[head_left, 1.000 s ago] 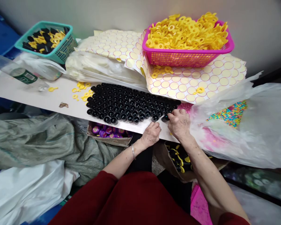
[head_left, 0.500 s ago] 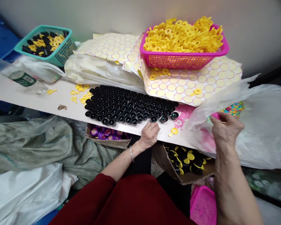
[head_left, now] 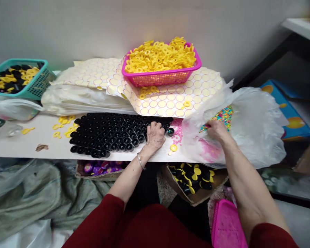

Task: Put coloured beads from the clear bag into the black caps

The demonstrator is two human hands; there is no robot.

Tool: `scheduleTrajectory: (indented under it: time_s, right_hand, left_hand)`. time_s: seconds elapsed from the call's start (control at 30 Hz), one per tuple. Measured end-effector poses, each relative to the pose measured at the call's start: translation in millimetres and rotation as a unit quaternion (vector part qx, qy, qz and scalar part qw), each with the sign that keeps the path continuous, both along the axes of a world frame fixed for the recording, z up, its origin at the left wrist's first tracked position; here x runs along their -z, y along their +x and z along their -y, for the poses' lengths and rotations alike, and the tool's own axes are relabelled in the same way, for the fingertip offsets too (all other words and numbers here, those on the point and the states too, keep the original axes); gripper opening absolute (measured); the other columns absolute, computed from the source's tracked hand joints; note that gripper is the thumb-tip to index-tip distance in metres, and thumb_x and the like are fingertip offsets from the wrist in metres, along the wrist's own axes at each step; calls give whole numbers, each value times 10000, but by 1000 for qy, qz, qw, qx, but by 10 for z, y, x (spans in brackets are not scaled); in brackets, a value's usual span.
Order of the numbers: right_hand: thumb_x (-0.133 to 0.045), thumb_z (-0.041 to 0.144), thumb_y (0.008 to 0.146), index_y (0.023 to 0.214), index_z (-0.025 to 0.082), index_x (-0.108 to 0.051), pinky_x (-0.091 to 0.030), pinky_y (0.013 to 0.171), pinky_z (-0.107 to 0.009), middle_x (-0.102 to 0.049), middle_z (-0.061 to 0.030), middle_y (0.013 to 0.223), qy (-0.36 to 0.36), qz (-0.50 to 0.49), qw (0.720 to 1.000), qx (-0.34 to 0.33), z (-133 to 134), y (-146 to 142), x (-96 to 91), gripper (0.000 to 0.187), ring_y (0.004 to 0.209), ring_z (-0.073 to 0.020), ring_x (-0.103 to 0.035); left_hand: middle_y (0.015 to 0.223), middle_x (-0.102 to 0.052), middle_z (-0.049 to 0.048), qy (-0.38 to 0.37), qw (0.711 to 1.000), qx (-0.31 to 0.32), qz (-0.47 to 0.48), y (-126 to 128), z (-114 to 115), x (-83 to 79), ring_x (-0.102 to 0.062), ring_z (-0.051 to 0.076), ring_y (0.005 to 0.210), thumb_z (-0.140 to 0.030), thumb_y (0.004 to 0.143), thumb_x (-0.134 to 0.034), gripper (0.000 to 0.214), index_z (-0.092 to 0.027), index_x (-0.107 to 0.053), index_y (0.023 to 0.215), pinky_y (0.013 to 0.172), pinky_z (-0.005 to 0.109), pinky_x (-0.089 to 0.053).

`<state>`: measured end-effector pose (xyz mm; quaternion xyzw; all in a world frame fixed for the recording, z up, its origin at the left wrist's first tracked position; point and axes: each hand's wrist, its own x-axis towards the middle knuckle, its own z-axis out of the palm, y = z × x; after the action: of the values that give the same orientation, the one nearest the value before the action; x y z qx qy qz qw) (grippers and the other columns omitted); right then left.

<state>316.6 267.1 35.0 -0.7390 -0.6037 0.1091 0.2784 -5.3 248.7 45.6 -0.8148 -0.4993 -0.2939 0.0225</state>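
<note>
My left hand [head_left: 155,136] is curled over the right end of a packed block of small round black cups [head_left: 113,132], its fingertips closed around a cup they mostly hide. Just right of it stands a single black cup [head_left: 171,131] with coloured bits inside. My right hand [head_left: 216,129] reaches into the mouth of a clear plastic bag [head_left: 258,131], fingers pinched among multicoloured beads [head_left: 224,115]. The small pink piece it held earlier is hidden at the fingertips. Between the hands lie loose pink beads [head_left: 177,132] and a yellow ring piece [head_left: 173,148].
A pink basket [head_left: 160,80] heaped with yellow rings rests on sheets of round stickers [head_left: 206,82]. At far left is a teal basket [head_left: 38,82] of black and yellow pieces. Below the table edge are cardboard boxes of purple items [head_left: 103,168] and black-and-yellow pieces [head_left: 193,177].
My right hand has gone down into the beads in the bag, and the pink piece no longer shows. My left hand has moved further over the right-end cups. The view has shifted right.
</note>
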Motion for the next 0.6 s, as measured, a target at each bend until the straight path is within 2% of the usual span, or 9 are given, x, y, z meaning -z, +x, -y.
scheduleTrajectory:
  time_s: [0.07,0.13,0.17,0.23,0.3,0.4,0.5,0.6]
  right_hand:
    - [-594,152,502,533,187,-597,-372,583,-285,-521,10,508,-5,-43,999,4,-8,-56,-11,47,557,-126,-452]
    - [-633,214,505,562,182,-582,-390,568,-270,-523,29,518,16,-154,988,22,4,-104,3,82,553,-113,-458]
    - [-660,247,494,581,180,-576,-403,558,-264,-522,39,521,41,-230,972,36,16,-126,12,138,546,-106,-462]
    - [-715,290,450,627,179,-573,-433,544,-258,-539,52,546,95,-374,920,62,56,-170,24,253,539,-96,-483]
    - [-758,286,403,653,178,-574,-462,549,-260,-564,54,582,132,-466,872,73,116,-209,11,329,548,-93,-512]
    - [-793,268,394,665,175,-585,-489,581,-269,-586,50,617,164,-502,847,69,244,-269,-65,354,576,-94,-544]
    - [-808,252,419,679,171,-600,-501,645,-272,-598,42,645,189,-498,844,62,419,-383,-209,342,612,-90,-562]
    - [-818,251,453,713,182,-624,-502,694,-277,-616,28,699,202,-486,849,40,609,-616,-409,332,659,-96,-576]
  left_hand:
    - [861,-591,100,4,1000,5,-5,-22,-11,6,-425,246,884,-132,753,-552,182,-189,-587,584,644,390,-383]
    - [885,-603,95,3,1000,7,-2,-43,-9,-5,-434,249,896,-164,775,-559,181,-194,-598,601,646,394,-387]
    - [895,-610,91,4,1000,9,5,-49,-6,-16,-439,247,898,-176,786,-560,187,-195,-598,604,648,395,-389]
    - [907,-620,80,10,999,16,25,-55,7,-46,-451,239,898,-191,802,-559,200,-197,-598,606,664,397,-397]
    - [911,-630,69,22,998,23,55,-57,32,-87,-465,229,899,-202,807,-570,195,-198,-605,615,691,395,-411]
    - [910,-647,53,45,993,32,109,-82,103,-151,-492,211,899,-208,815,-580,147,-197,-627,676,736,383,-436]
    - [896,-659,43,86,981,33,171,-168,229,-180,-521,182,855,-196,833,-566,114,-197,-632,740,765,363,-466]
    - [876,-668,46,128,967,8,220,-285,407,-141,-546,166,818,-175,843,-547,98,-198,-626,790,760,349,-484]
